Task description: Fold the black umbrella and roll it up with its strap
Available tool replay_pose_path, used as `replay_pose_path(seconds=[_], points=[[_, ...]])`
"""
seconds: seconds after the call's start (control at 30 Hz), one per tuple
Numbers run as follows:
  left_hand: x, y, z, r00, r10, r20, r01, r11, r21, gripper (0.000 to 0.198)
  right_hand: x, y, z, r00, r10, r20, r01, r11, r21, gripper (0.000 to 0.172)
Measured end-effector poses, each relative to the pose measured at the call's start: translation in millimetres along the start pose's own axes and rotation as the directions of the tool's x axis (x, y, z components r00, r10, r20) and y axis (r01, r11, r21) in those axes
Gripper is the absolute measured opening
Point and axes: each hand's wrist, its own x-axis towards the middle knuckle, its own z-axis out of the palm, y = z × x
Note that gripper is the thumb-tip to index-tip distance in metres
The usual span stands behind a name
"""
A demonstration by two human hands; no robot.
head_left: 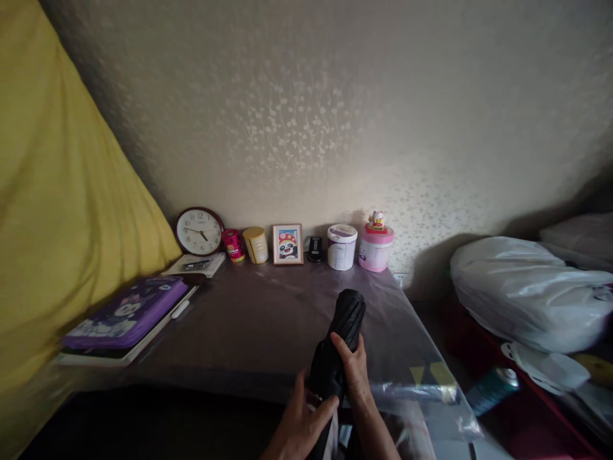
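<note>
At the bottom centre, the left hand [302,423] is partly open, thumb and fingers spread about the lower end of what looks like a folded black umbrella [352,310]; I cannot tell how firmly it grips. Just above and to the right, the right hand [355,370] is closed around the umbrella's middle, thumb laid along the folds. The umbrella tilts, its rounded top toward the upper right, over the near edge of the table [249,319].

For good handling, the right hand should probably press evenly, enough to stop the folds fanning out without crushing them. The left fingers would do best working close to the lower end, smoothing loose cloth in one direction and keeping it clear of the table's plastic cover.

Farther back, at middle left, a purple case [129,313] lies on a book. Along the wall, from left to right, stand a clock [200,231], a picture frame [288,245] and a white tub [341,248], all well apart from the hands.
</note>
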Motion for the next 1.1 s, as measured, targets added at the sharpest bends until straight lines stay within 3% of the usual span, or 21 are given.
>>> replay_pose_path(seconds=[0.1,0.3,0.4,0.53,0.73,1.1], points=[[6,15,-0.8,0.987,0.160,-0.007,-0.160,0.987,-0.015,0.081,-5,-2,4,1.000,-0.019,0.018,0.019,1.000,-0.001,0.052],[13,22,2.5,0.961,0.233,-0.149,-0.219,0.970,0.107,0.090,-14,-4,12,0.994,-0.012,0.106,0.008,0.999,0.039,0.051],[16,21,3.1,0.945,0.306,-0.112,-0.293,0.949,0.120,0.088,-16,-5,14,0.993,0.007,0.121,-0.013,0.999,0.047,0.052],[16,27,-2.3,0.933,0.360,-0.017,-0.358,0.931,0.075,0.072,-15,-3,17,0.986,0.035,0.161,-0.047,0.996,0.076,0.053],[14,34,-12.2,0.955,0.284,0.087,-0.271,0.953,-0.137,0.064,-14,3,16,0.981,0.065,0.181,-0.081,0.993,0.084,0.053],[18,27,-10.5,0.976,0.214,0.048,-0.194,0.944,-0.268,0.064,-22,-8,18,0.975,0.123,0.183,-0.122,0.992,-0.016,0.058]])
